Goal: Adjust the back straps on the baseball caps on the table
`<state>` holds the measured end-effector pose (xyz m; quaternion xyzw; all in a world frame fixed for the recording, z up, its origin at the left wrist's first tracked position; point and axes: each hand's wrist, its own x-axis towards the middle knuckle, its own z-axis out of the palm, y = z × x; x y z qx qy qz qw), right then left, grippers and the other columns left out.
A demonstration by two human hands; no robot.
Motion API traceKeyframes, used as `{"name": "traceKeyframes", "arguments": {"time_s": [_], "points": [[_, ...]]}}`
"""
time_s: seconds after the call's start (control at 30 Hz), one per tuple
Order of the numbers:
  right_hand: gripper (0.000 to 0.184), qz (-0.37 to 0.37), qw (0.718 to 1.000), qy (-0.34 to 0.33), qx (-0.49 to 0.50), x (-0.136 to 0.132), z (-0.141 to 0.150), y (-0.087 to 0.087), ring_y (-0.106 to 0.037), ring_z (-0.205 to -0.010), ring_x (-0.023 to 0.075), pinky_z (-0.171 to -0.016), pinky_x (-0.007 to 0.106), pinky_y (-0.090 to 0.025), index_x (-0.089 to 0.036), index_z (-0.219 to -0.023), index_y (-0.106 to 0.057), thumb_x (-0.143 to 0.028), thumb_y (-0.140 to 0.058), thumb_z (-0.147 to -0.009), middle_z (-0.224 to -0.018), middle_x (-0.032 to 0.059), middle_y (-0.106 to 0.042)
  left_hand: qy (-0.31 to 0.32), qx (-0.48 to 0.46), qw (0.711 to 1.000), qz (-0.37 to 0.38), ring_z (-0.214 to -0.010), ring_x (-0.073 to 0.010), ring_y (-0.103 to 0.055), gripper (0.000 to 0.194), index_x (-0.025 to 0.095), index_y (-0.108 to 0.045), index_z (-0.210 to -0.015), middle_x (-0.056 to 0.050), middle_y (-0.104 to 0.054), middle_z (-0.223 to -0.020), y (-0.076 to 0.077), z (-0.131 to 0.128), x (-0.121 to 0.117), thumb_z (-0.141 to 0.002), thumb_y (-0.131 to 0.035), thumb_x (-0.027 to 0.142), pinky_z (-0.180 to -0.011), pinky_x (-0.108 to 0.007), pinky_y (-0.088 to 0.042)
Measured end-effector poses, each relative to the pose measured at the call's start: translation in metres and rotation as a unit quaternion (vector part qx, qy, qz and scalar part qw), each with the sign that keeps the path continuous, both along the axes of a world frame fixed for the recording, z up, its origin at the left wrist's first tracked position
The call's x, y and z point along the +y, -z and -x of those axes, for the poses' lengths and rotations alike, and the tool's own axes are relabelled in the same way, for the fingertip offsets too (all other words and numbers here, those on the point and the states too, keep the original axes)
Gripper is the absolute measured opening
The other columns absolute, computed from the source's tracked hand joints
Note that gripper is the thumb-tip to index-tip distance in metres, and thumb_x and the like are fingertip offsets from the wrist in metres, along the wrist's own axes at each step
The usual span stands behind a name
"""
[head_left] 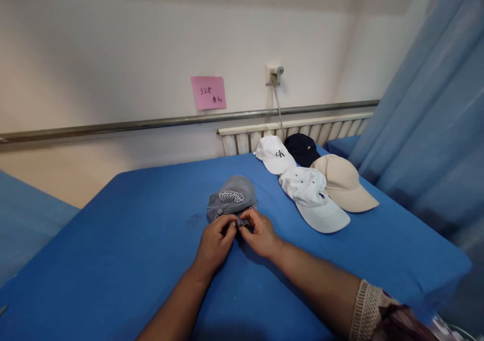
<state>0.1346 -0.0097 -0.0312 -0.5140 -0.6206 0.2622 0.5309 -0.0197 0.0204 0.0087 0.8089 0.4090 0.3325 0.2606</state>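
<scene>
A grey-blue baseball cap (236, 188) with white lettering lies on the blue-covered table (124, 240), its brim pointing away and its back toward me. My left hand (216, 240) pinches the cap's rear strap (242, 223) from the left. From the right, my right hand (260, 233) grips the same strap between thumb and fingers. Both sets of fingertips nearly meet there, and they hide part of the strap and its fastening.
To the right lie a white cap (274, 154), a dark navy cap (301, 149), a pale cap (308, 192) and a beige cap (342, 182). Behind the table are a radiator (242, 141), a wall rail (151, 124) and a plugged-in socket (272, 74). A blue curtain (427, 119) hangs at right.
</scene>
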Motion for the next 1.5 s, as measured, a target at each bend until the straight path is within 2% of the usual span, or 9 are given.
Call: {"name": "traceKeyframes", "arguments": {"time_s": [0.13,0.33,0.53,0.77,0.9,1.07,1.23,1.4,1.5], "points": [[0.019,-0.019,0.999,-0.001,-0.05,0.0,-0.002,0.001,-0.06,-0.082,0.0167,-0.077,0.03,-0.049,-0.019,-0.096,-0.059,-0.012,-0.055,-0.078,-0.091,0.0033,-0.065,0.015,0.015,1.0,-0.001,-0.083,-0.0191,-0.066,0.022,0.02,-0.065,-0.104,-0.005,-0.071,-0.095,-0.005,-0.001,-0.004,-0.087,-0.054,0.028,-0.076,-0.032,-0.052],[0.018,-0.002,0.998,0.005,-0.068,0.001,-0.002,0.0,-0.06,-0.076,0.0164,-0.072,0.029,-0.048,-0.02,-0.092,-0.058,-0.011,-0.055,-0.076,-0.086,0.0023,-0.065,-0.003,0.045,0.999,-0.014,-0.074,-0.0186,-0.064,0.013,0.02,-0.063,-0.089,-0.002,-0.069,-0.083,-0.003,-0.004,-0.006,-0.085,-0.055,0.029,-0.07,-0.032,-0.049],[0.014,0.026,0.999,0.013,-0.032,0.0,0.003,-0.002,-0.058,-0.064,0.0131,-0.062,0.025,-0.046,-0.02,-0.089,-0.059,-0.015,-0.059,-0.076,-0.082,-0.0002,-0.066,-0.076,-0.108,0.989,0.071,-0.067,-0.0159,-0.059,0.014,0.02,-0.052,-0.074,0.0,-0.06,-0.071,0.008,-0.013,-0.005,-0.083,-0.051,0.031,-0.064,-0.028,-0.048],[0.014,0.028,0.999,0.007,0.032,0.002,0.004,0.001,-0.06,-0.069,0.0138,-0.064,0.025,-0.048,-0.02,-0.092,-0.061,-0.02,-0.061,-0.078,-0.082,0.0003,-0.067,-0.057,-0.217,0.952,0.207,-0.072,-0.0175,-0.065,0.02,0.018,-0.054,-0.092,-0.002,-0.067,-0.081,0.013,-0.012,0.001,-0.088,-0.047,0.037,-0.066,-0.031,-0.053],[0.024,0.035,0.994,-0.001,0.104,0.008,0.002,0.007,-0.061,-0.073,0.0149,-0.068,0.027,-0.049,-0.02,-0.102,-0.064,-0.024,-0.062,-0.078,-0.088,0.0017,-0.068,-0.002,-0.14,0.979,0.149,-0.089,-0.021,-0.067,0.026,0.019,-0.056,-0.105,-0.006,-0.07,-0.095,0.012,-0.007,0.003,-0.083,-0.058,0.033,-0.08,-0.036,-0.053],[0.008,0.042,0.995,-0.009,0.093,0.01,-0.004,0.01,-0.056,-0.071,0.0144,-0.067,0.026,-0.045,-0.02,-0.079,-0.062,-0.026,-0.065,-0.075,-0.077,-0.001,-0.062,0.039,0.06,0.997,0.01,-0.086,-0.0209,-0.065,0.017,0.02,-0.066,-0.094,-0.006,-0.071,-0.092,0.009,0.003,0.007,-0.085,-0.053,0.023,-0.08,-0.035,-0.05],[0.015,0.053,0.988,-0.014,0.146,0.012,-0.005,0.015,-0.048,-0.063,0.0126,-0.062,0.025,-0.041,-0.021,-0.076,-0.054,-0.027,-0.067,-0.072,-0.067,-0.0048,-0.054,-0.04,0.062,0.997,-0.037,-0.079,-0.0201,-0.064,0.018,0.02,-0.065,-0.087,-0.003,-0.069,-0.086,0.0,0.016,0.015,-0.087,-0.048,0.024,-0.073,-0.034,-0.049],[0.023,0.067,0.972,-0.05,0.218,0.018,-0.004,0.023,-0.053,-0.068,0.0138,-0.067,0.027,-0.045,-0.021,-0.077,-0.052,-0.035,-0.07,-0.072,-0.071,-0.0036,-0.056,0.067,0.093,0.991,-0.075,-0.102,-0.024,-0.061,0.027,0.022,-0.063,-0.106,-0.006,-0.068,-0.11,0.0,0.007,0.005,-0.079,-0.065,0.024,-0.092,-0.04,-0.047],[0.027,0.079,0.966,-0.088,0.231,0.019,-0.004,0.024,-0.056,-0.072,0.0143,-0.071,0.028,-0.047,-0.021,-0.079,-0.052,-0.038,-0.072,-0.071,-0.076,-0.0028,-0.059,0.077,0.102,0.987,-0.097,-0.105,-0.0243,-0.06,0.033,0.02,-0.059,-0.11,-0.008,-0.067,-0.112,0.005,-0.004,-0.002,-0.078,-0.064,0.017,-0.093,-0.041,-0.047]]}}
